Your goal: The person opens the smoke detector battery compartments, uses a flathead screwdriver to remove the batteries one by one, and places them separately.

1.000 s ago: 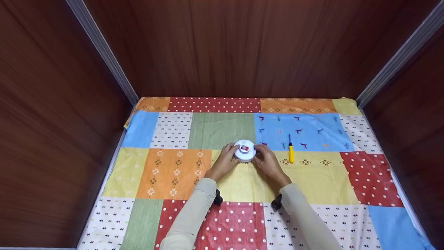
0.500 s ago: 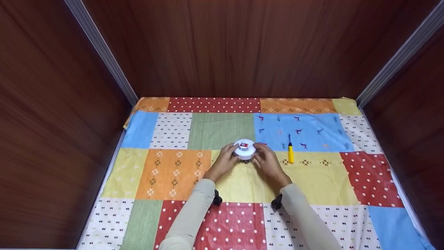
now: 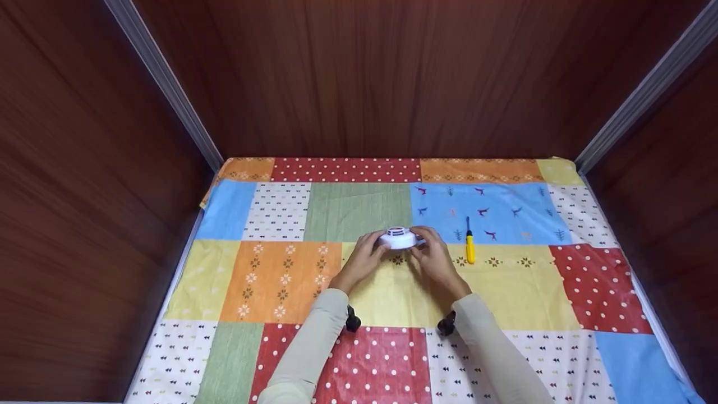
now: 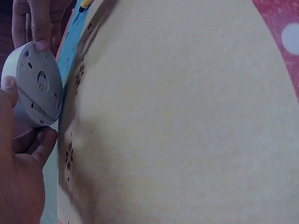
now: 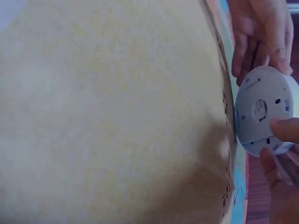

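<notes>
A round white smoke detector (image 3: 399, 241) with a slotted raised centre is held between both hands, tilted so its side faces me in the head view. My left hand (image 3: 363, 259) grips its left edge, thumb in front. On the opposite edge, my right hand (image 3: 435, 259) pinches it with thumb and fingers. The left wrist view shows the flat underside of the smoke detector (image 4: 39, 100), with small slots and a round centre hole. In the right wrist view, a right fingertip overlaps the base of the smoke detector (image 5: 250, 128).
A screwdriver (image 3: 470, 249) with a yellow handle lies to the right of the hands, its tip pointing away. Patchwork cloth (image 3: 359, 210) covers the table. Dark wood panels (image 3: 336, 78) enclose the back and both sides.
The smoke detector has tipped from showing its top with a red label to showing its side edge. Both hands keep hold of it and have barely moved; the screwdriver stays put.
</notes>
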Tool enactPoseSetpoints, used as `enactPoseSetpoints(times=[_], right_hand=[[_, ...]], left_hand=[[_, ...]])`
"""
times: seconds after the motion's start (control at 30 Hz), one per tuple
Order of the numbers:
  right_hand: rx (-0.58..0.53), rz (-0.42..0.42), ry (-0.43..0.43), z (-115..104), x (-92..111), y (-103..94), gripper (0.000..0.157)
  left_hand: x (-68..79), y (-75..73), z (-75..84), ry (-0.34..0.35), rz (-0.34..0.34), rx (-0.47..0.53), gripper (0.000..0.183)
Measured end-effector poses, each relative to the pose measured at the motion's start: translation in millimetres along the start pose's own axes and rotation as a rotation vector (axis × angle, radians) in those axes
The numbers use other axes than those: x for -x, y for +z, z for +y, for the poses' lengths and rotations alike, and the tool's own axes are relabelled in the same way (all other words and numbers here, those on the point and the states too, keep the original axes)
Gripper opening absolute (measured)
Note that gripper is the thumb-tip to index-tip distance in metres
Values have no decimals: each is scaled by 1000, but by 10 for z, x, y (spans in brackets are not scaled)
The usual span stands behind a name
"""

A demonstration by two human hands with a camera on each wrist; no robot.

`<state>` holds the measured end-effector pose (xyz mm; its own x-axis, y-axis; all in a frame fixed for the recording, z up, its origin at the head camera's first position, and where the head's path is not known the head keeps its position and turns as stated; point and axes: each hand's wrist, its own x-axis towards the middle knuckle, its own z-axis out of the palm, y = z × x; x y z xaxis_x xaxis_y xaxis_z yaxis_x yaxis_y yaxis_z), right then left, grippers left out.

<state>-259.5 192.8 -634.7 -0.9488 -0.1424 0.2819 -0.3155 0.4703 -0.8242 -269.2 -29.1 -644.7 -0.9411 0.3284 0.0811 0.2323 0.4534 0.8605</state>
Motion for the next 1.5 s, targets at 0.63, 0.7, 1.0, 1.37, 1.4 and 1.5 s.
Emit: enactPoseSetpoints(times=[0.63,0.7,1.0,1.37,1.4,1.5], right_hand=[[15,86,84,-187,-70,-5,33],[22,83,85,-189,-72,-4,33],[13,54,77,-186,-87,11,31],[-16,28,117,-195,-107,16,30],[-23,29,122,-196,-105,14,30],[-41,30,130,-193,-93,13,29]], left_hand=[[-43,2,103,-26,61,128,50],[-46,3,100,-22,61,132,50],[-68,13,123,-18,69,141,40],[-56,39,105,-32,60,172,40],[-55,42,102,-40,58,182,39],[-57,51,104,-61,60,200,40]])
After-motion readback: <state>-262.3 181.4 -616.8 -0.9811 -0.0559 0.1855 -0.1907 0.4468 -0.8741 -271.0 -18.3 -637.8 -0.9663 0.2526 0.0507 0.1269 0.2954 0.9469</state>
